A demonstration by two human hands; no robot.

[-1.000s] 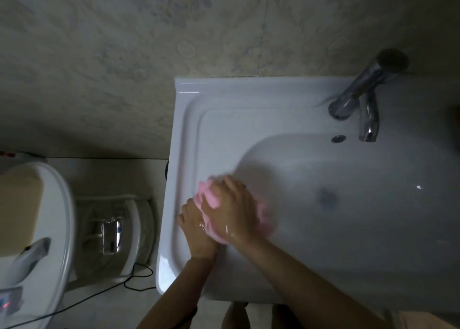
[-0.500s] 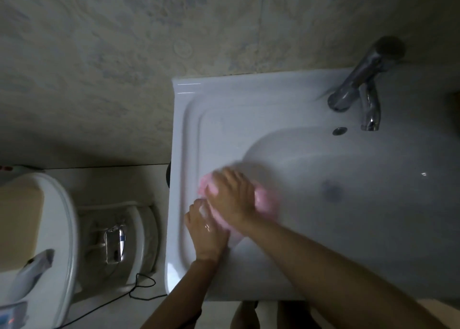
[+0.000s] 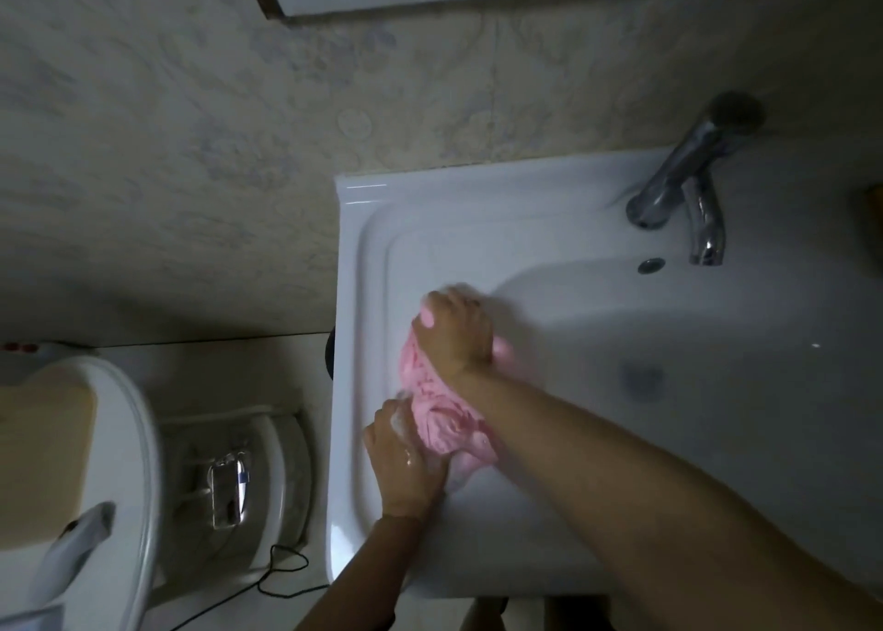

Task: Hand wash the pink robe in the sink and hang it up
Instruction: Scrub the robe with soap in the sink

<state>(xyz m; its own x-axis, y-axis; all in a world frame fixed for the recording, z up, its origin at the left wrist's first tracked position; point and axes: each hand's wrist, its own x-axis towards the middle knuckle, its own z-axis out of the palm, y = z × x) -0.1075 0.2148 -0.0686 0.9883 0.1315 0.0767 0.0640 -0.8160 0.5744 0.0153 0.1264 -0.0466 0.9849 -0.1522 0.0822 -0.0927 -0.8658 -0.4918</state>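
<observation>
The pink robe (image 3: 437, 415) lies bunched and wet on the flat left ledge of the white sink (image 3: 478, 229). My right hand (image 3: 454, 332) grips its far end, fingers curled over the cloth. My left hand (image 3: 406, 463), soapy, holds the near end from the left side. The stretch of robe between the two hands shows; the rest is hidden under my hands and right forearm.
The chrome tap (image 3: 688, 176) stands at the sink's back right, above the overflow hole (image 3: 651, 265) and the drain (image 3: 642, 379). A white toilet (image 3: 124, 463) sits at lower left, with a black cable (image 3: 282, 578) on the floor beside the sink. A tiled wall is behind.
My right hand has pushed away along the ledge, and the robe is now drawn out between the hands. The left hand stays at the near end.
</observation>
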